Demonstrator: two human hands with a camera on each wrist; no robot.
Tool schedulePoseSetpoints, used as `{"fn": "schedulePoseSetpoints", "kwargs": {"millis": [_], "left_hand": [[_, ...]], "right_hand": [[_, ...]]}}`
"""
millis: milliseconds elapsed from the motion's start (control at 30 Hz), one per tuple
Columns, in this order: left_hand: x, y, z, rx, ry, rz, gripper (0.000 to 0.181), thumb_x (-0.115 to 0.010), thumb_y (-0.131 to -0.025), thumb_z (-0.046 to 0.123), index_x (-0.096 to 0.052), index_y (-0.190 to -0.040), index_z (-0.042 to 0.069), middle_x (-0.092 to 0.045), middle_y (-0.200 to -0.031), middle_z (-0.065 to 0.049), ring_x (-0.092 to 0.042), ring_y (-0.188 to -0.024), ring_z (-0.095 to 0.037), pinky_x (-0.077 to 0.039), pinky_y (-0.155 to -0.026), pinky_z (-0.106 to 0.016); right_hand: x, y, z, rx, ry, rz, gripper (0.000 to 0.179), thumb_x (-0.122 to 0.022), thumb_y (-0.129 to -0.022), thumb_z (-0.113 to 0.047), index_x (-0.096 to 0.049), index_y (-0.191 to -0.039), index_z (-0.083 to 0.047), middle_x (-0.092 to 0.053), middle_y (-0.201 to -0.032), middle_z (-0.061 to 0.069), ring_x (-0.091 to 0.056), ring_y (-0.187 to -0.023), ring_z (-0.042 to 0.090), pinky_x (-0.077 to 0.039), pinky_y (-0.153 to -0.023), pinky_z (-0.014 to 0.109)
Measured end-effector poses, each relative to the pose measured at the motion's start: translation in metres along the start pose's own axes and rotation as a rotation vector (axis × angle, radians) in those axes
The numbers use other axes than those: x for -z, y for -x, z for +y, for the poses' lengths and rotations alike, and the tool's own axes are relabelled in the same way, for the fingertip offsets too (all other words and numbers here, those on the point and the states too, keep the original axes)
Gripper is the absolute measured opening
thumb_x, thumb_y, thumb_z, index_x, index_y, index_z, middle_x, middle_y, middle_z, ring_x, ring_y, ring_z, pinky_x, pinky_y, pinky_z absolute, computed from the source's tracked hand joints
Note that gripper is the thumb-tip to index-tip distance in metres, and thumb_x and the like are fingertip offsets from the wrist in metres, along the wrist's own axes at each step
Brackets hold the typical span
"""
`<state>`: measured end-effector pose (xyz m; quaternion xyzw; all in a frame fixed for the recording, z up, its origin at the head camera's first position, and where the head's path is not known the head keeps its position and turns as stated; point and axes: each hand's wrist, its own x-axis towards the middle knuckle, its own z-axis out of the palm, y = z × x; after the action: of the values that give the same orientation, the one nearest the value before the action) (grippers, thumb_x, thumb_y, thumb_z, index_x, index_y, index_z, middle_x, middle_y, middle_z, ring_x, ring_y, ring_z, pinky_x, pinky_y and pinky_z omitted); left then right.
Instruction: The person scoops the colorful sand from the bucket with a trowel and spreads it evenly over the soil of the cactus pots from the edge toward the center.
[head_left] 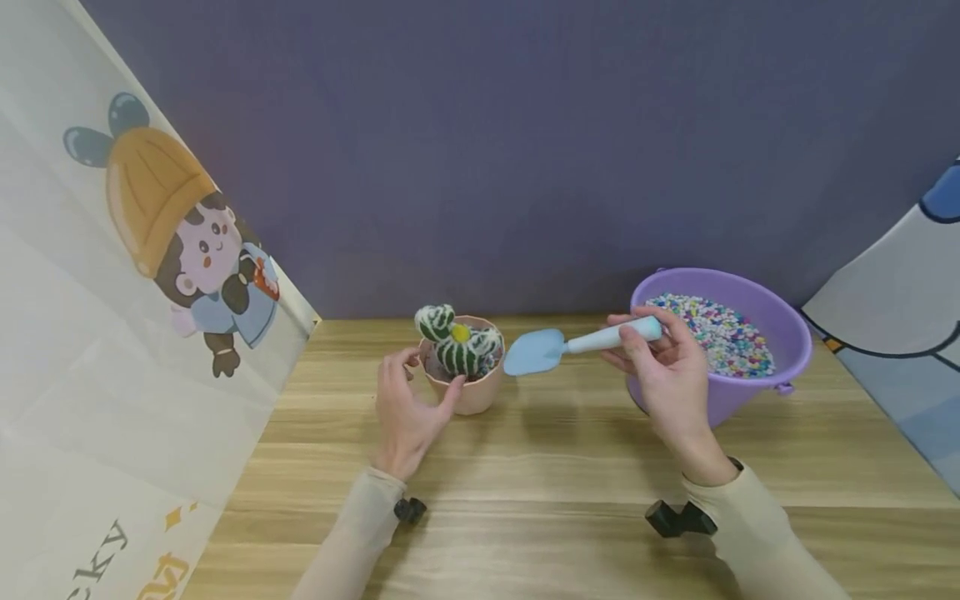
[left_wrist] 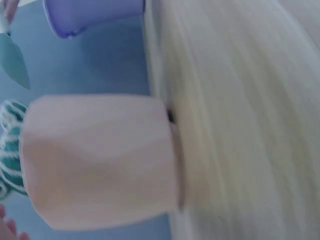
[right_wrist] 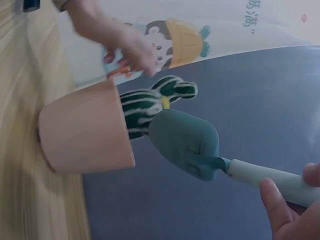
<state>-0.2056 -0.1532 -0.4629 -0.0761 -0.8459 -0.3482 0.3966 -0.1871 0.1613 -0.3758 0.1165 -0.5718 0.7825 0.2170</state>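
A striped green-and-white cactus point(head_left: 459, 357), seemingly knitted or crocheted, with a yellow piece on it, stands in a pink pot point(head_left: 476, 397). My left hand point(head_left: 408, 408) is spread around the near left side of the pot's rim, thumb in front; whether it touches cannot be told. In my right hand point(head_left: 670, 375) I grip a small trowel by its pale handle point(head_left: 611, 337). Its light blue blade point(head_left: 534, 352) hangs above the table, beside the right of the pot's rim. In the right wrist view the blade point(right_wrist: 182, 142) overlaps part of the cactus point(right_wrist: 140, 107).
Behind my right hand a purple bucket point(head_left: 791, 342) holds many colourful pebbles point(head_left: 720, 333). Pot and bucket stand on a wood-grain table point(head_left: 525, 517) against a dark blue backdrop point(head_left: 480, 167). Printed panels flank it, the left one with a cartoon figure point(head_left: 210, 242).
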Motion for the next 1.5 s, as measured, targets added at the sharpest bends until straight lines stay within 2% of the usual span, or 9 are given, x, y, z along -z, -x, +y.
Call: {"fn": "schedulePoseSetpoints", "kwargs": {"millis": [67, 167, 400, 567, 667, 933, 1200, 1500], "left_hand": [[-0.001, 0.000, 0.005, -0.058, 0.070, 0.050, 0.065, -0.082, -0.081, 0.042, -0.062, -0.120, -0.006, -0.063, -0.104, -0.021, -0.056, -0.086, -0.033, -0.048, -0.071, -0.036], [-0.002, -0.002, 0.014, -0.128, 0.150, 0.078, 0.053, -0.080, -0.083, 0.034, -0.064, -0.114, -0.006, -0.064, -0.099, -0.020, -0.057, -0.081, -0.032, -0.047, -0.067, -0.037], [-0.007, -0.004, 0.029, -0.212, 0.239, 0.038, 0.037, -0.079, -0.084, 0.019, -0.065, -0.111, -0.002, -0.068, -0.095, -0.016, -0.063, -0.076, -0.027, -0.055, -0.057, -0.042], [-0.010, -0.002, 0.034, -0.217, 0.260, 0.012, 0.034, -0.079, -0.083, 0.014, -0.065, -0.111, -0.001, -0.069, -0.097, -0.014, -0.064, -0.078, -0.025, -0.059, -0.063, -0.037], [-0.010, -0.001, 0.038, -0.211, 0.278, -0.020, 0.034, -0.080, -0.083, 0.012, -0.065, -0.112, 0.000, -0.068, -0.098, -0.014, -0.066, -0.079, -0.026, -0.060, -0.066, -0.035], [-0.008, -0.004, 0.049, -0.194, 0.331, -0.096, 0.034, -0.080, -0.083, 0.009, -0.065, -0.113, 0.000, -0.069, -0.099, -0.015, -0.065, -0.080, -0.024, -0.060, -0.064, -0.041], [-0.017, -0.003, 0.054, -0.202, 0.363, -0.116, 0.036, -0.080, -0.084, 0.010, -0.065, -0.115, 0.001, -0.070, -0.101, -0.015, -0.066, -0.081, -0.025, -0.060, -0.068, -0.033], [-0.027, -0.004, 0.064, -0.252, 0.389, -0.113, 0.035, -0.081, -0.083, 0.009, -0.066, -0.114, 0.003, -0.069, -0.100, -0.009, -0.066, -0.080, -0.025, -0.060, -0.067, -0.034]], "right_hand": [[0.004, 0.000, 0.000, 0.002, 0.004, 0.003, 0.024, -0.065, -0.102, 0.004, -0.065, -0.125, -0.002, -0.081, -0.109, 0.006, -0.081, -0.097, 0.015, -0.067, -0.079, 0.033], [0.009, 0.000, 0.000, 0.009, 0.018, 0.011, 0.025, -0.065, -0.102, 0.004, -0.063, -0.127, 0.001, -0.081, -0.109, 0.006, -0.081, -0.096, 0.015, -0.067, -0.079, 0.032], [0.019, -0.005, -0.004, 0.004, -0.022, 0.045, 0.029, -0.066, -0.101, 0.003, -0.058, -0.128, 0.011, -0.081, -0.110, 0.011, -0.081, -0.096, 0.018, -0.066, -0.081, 0.034], [0.024, -0.007, -0.010, 0.000, -0.037, 0.072, 0.025, -0.066, -0.101, 0.003, -0.061, -0.125, 0.008, -0.080, -0.109, 0.014, -0.081, -0.095, 0.019, -0.067, -0.080, 0.035], [0.027, -0.008, -0.013, -0.004, -0.057, 0.097, 0.026, -0.066, -0.101, 0.003, -0.060, -0.125, 0.010, -0.080, -0.108, 0.014, -0.080, -0.096, 0.020, -0.067, -0.080, 0.036], [0.038, -0.013, -0.019, -0.013, -0.170, 0.129, 0.025, -0.065, -0.101, 0.004, -0.059, -0.124, 0.010, -0.080, -0.108, 0.017, -0.081, -0.095, 0.022, -0.067, -0.078, 0.035], [0.051, -0.016, -0.021, -0.089, -0.271, 0.167, 0.026, -0.067, -0.100, 0.003, -0.060, -0.125, 0.008, -0.079, -0.106, 0.016, -0.081, -0.090, 0.021, -0.066, -0.079, 0.036], [0.068, -0.021, -0.025, -0.101, -0.414, 0.139, 0.017, -0.061, -0.103, 0.005, -0.060, -0.120, 0.004, -0.078, -0.105, 0.019, -0.082, -0.089, 0.026, -0.065, -0.079, 0.038]]}}
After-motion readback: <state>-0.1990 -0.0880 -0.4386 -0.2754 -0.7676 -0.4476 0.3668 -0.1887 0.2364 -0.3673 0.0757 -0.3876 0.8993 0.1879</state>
